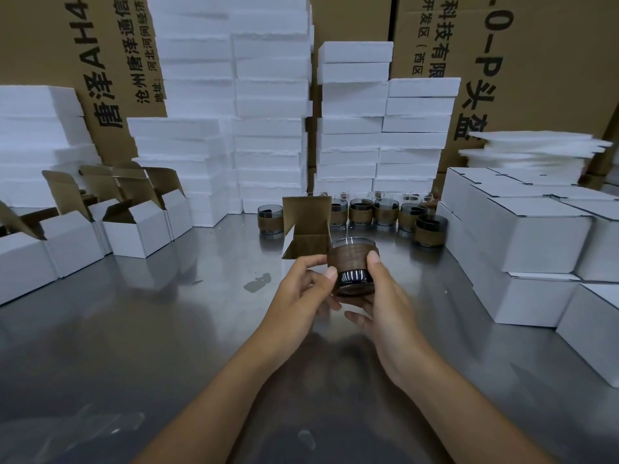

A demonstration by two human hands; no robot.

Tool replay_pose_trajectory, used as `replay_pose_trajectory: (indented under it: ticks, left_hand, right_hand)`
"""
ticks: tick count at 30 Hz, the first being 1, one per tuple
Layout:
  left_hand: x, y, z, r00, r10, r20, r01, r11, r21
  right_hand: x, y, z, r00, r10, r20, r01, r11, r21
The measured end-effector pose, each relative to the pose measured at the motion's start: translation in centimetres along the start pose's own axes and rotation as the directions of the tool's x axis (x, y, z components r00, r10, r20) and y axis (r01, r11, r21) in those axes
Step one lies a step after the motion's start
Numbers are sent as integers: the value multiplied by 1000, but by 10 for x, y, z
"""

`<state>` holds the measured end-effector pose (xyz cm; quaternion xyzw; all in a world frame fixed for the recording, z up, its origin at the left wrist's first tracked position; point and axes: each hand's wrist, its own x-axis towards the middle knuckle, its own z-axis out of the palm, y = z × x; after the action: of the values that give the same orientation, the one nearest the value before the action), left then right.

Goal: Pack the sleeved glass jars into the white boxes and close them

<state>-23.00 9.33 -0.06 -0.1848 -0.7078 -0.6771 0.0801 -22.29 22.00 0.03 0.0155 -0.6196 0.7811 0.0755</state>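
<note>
My left hand (301, 293) and right hand (385, 303) curled round sleeved jar (351, 261), thumbs pressing its sides; open white box (306, 222) just behind jar, more jars (385, 212) farther back

Open middle, walled sides
Table (134, 329) centre and near edge lie free; open boxes (134, 229) line its left edge, closed boxes (536, 236) its right, jars (385, 212) and foam stacks (268, 128) the back.

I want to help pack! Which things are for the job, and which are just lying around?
For the job: held jar, open box behind it, row of sleeved jars, open boxes at left, closed white boxes at right.
Just lying about, it seems: foam slab stacks, brown cartons, foam sheet pile.
</note>
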Motion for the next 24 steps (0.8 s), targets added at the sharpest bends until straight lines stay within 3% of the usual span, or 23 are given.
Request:
replay_pose_trajectory:
  ticks: [10,15,19,24]
  left_hand:
    - [6,-7,-3,1000,-18,-25,22,991,133]
    - [6,-6,-2,994,-107,3,107,994,-6]
    - [6,-2,1,968,-242,73,246,967,-58]
    - [4,-2,2,957,-259,132,273,957,-100]
  right_hand:
    - [-2,0,-1,975,-205,-87,200,978,-63]
    - [-2,5,-2,944,-314,-99,286,930,-230]
    - [-4,9,0,885,-457,-91,364,799,-478]
    - [-6,11,0,821,-571,-34,434,661,-612]
